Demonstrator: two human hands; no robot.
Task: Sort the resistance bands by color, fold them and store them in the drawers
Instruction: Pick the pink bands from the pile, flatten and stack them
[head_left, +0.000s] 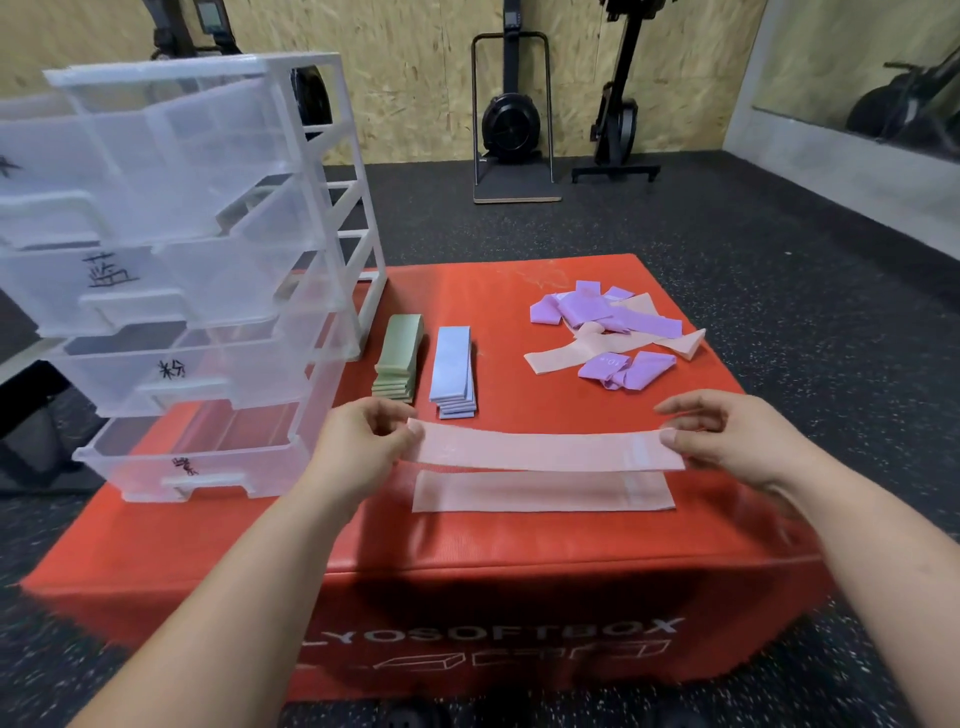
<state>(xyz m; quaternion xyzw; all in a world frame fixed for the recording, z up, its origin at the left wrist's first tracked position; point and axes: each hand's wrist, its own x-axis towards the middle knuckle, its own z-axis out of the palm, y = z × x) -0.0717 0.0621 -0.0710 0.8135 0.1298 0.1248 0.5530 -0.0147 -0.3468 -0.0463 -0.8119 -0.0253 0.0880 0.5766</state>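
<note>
Gym flooring surrounds the red padded worktop (519, 545) in front of you. You look to be at the folding step for pink. Your left hand (363, 441) pinches one end of a pink band (545, 451) and your right hand (727, 441) pinches the other, holding it taut just above a second pink band (540, 493) lying flat at 6 o'clock. Next, lower it squarely on top with the ends matched. The green stack (397, 364) and blue stack (453, 371) sit folded at 11 o'clock, and a loose pile (613, 332) of purple and pink bands waits at 2 o'clock. At 9 o'clock the drawer unit (332, 208) has four clear drawers pulled out. None appears to hold bands yet, though the plastic blurs things.
</note>
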